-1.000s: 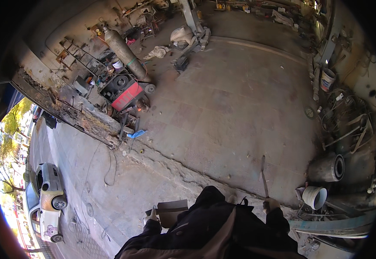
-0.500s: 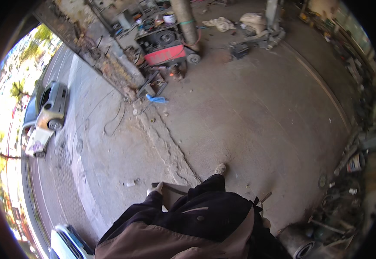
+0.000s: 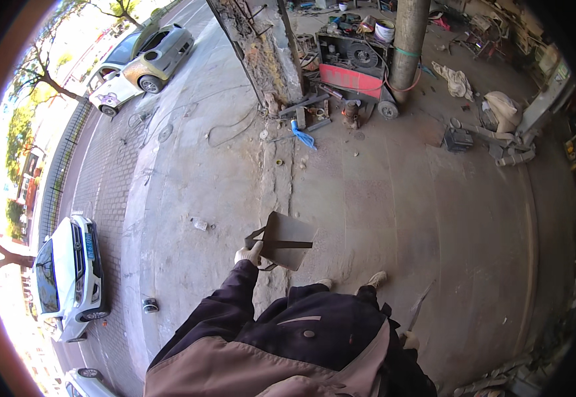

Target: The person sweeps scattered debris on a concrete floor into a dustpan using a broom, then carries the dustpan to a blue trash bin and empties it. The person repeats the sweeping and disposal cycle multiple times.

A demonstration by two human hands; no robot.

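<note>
My left hand (image 3: 249,254), in a whitish glove, is closed on the handle side of a grey metal pan (image 3: 289,231) that looks like a dustpan. A dark bar crosses the pan's middle, and bent dark strips stick out beside my fingers. The pan is held out in front of my left side, above the concrete floor. Low at my right side, my gloved right hand (image 3: 409,341) is closed around a thin, pointed tool (image 3: 421,306), its tip slanting forward; its exact kind cannot be made out. My sleeve and jacket partly hide this hand.
A rough pillar (image 3: 268,59) stands ahead, beside a red and black wheeled machine (image 3: 351,78) and a round post (image 3: 408,46). A blue cloth-like piece (image 3: 303,135) and a cable (image 3: 231,135) lie on the floor. Cars, including a white one (image 3: 69,268), are outside at left.
My view has swung left, so the pillar and machine sit further right. The pan and left hand have come forward into fuller view. More of the right hand's tool shows.
</note>
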